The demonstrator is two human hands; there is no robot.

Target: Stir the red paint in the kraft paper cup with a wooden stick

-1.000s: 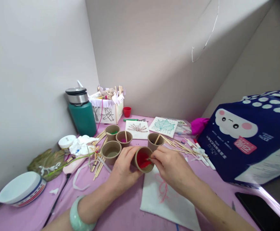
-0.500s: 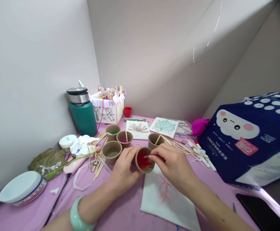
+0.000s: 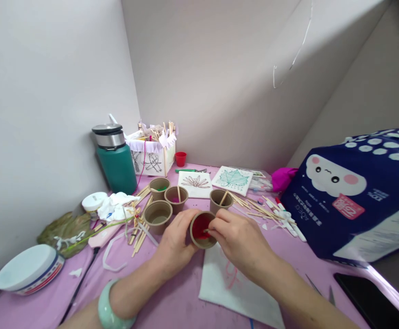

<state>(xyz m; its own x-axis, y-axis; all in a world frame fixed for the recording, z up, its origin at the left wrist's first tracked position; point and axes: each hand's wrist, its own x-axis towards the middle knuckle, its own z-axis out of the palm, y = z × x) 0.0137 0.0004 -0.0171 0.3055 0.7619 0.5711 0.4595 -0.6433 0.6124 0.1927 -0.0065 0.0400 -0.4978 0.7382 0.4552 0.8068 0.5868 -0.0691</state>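
A brown cup [image 3: 196, 237] with red paint inside is tilted toward the camera, and my left hand [image 3: 177, 240] is wrapped round its left side. My right hand [image 3: 235, 235] pinches a small stick [image 3: 207, 230] whose end is in the red paint; most of it is hidden by the fingers. Under my right forearm lies a white cloth [image 3: 220, 288] with a pink flower drawing, partly covered. Behind the hands stand several brown cups, one with green paint [image 3: 160, 188], one with magenta [image 3: 176, 199], one with pale liquid [image 3: 158, 216] and one with a stick [image 3: 220, 201].
A teal bottle [image 3: 116, 167] and a decorated box [image 3: 151, 160] stand at the back left. A bowl [image 3: 28, 269] is at the left edge. Two drawn panels, one with a leaf [image 3: 233, 180], lie behind the cups. A blue package [image 3: 343, 205] and black phone [image 3: 374, 301] are on the right.
My right hand has moved slightly left and down over the cup, with the stick deeper inside. The camera view has shifted slightly.
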